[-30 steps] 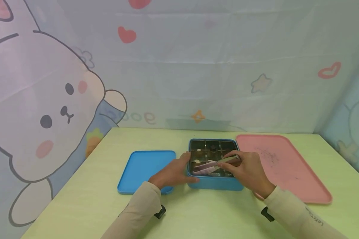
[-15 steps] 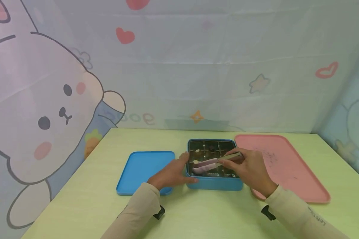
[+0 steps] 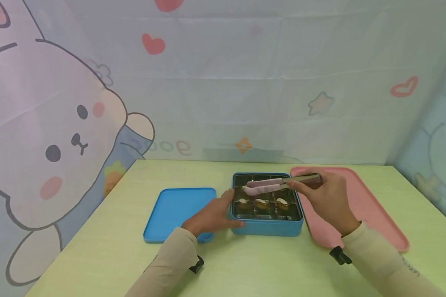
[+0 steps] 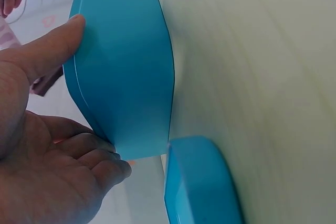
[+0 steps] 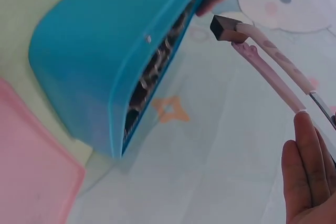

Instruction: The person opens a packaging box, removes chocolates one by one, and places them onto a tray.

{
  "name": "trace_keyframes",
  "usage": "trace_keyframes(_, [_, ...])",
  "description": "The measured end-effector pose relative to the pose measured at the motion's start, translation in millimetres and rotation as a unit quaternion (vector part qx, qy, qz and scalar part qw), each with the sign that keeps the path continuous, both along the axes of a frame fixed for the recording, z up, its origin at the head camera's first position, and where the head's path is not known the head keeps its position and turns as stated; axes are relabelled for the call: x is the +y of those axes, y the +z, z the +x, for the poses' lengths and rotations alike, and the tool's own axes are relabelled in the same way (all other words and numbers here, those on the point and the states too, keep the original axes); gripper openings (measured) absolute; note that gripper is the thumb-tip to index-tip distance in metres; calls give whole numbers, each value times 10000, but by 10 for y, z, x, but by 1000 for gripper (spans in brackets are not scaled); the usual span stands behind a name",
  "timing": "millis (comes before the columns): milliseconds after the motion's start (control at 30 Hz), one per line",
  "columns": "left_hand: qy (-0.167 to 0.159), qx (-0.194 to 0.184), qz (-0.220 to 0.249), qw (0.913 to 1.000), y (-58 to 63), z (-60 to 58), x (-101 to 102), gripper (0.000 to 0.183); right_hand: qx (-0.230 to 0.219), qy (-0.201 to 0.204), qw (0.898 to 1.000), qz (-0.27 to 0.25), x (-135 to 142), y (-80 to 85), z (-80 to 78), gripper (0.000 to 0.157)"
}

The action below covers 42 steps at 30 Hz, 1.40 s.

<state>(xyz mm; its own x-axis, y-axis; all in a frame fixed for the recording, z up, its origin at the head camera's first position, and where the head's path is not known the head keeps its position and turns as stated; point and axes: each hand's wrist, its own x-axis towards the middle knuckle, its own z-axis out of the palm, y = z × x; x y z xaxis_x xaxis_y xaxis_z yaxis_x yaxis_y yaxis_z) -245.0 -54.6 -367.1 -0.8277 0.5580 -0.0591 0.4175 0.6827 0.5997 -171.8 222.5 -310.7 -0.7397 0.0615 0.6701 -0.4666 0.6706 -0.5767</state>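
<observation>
My left hand point(image 3: 213, 214) holds the near left corner of a blue box point(image 3: 267, 227), thumb at the front wall and fingers along the left side. Inside, a dark divided insert point(image 3: 254, 212) has several compartments, with brown pieces topped by pale bits in the middle row. My right hand point(image 3: 328, 200) grips a pair of tongs point(image 3: 269, 185) with a metal handle and pink tips, held above the box. Between those tips, in the right wrist view, sits a dark brown block point(image 5: 227, 29) that looks like chocolate. The left wrist view shows my thumb point(image 4: 55, 48) against the blue wall.
A blue lid point(image 3: 182, 210) lies left of the box, partly behind my left forearm. On the right is a pink tray point(image 3: 368, 214), close beside the box. A printed cloth point(image 3: 223, 90) hangs behind the pale yellow-green table point(image 3: 241, 268).
The tongs have risen out of the box's near left part and moved up and back, with a dark block between their tips. My left hand stays at the box corner.
</observation>
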Motion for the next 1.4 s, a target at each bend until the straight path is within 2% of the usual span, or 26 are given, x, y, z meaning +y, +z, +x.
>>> trace_keyframes(233, [-4, -66, 26, 10000, 0, 6, -6, 106, 43, -175, 9969, -762, 307, 128, -59, 16])
trace_keyframes(400, [-23, -151, 43, 9999, 8, 14, -12, 106, 154, -703, 9928, -960, 592, 128, -130, 18])
trace_keyframes(533, [-21, -127, 34, 9999, 12, 7, -16, 106, 117, -1176, 9883, -962, 782, 75, -183, 22])
trace_keyframes(667, [-8, -134, 41, 9999, 12, 0, -18, 105, 30, -1561, 9851, -722, 903, -15, -222, 28])
trace_keyframes(833, [27, -200, 80, 9998, 3, 7, -13, 105, -342, -1935, 9799, -357, 1027, -142, -268, 32])
trace_keyframes(967, [32, -201, 70, 9998, 1, 15, -12, 105, -478, -1948, 9793, -253, 1114, -235, -315, 33])
trace_keyframes(1133, [40, -184, 45, 9998, 2, 17, -8, 105, -392, -1827, 9824, -60, 1176, -326, -387, 29])
trace_keyframes(1400, [61, -180, 37, 9998, -8, 7, -4, 106, -348, -1812, 9826, 209, 1133, -390, -473, 25])
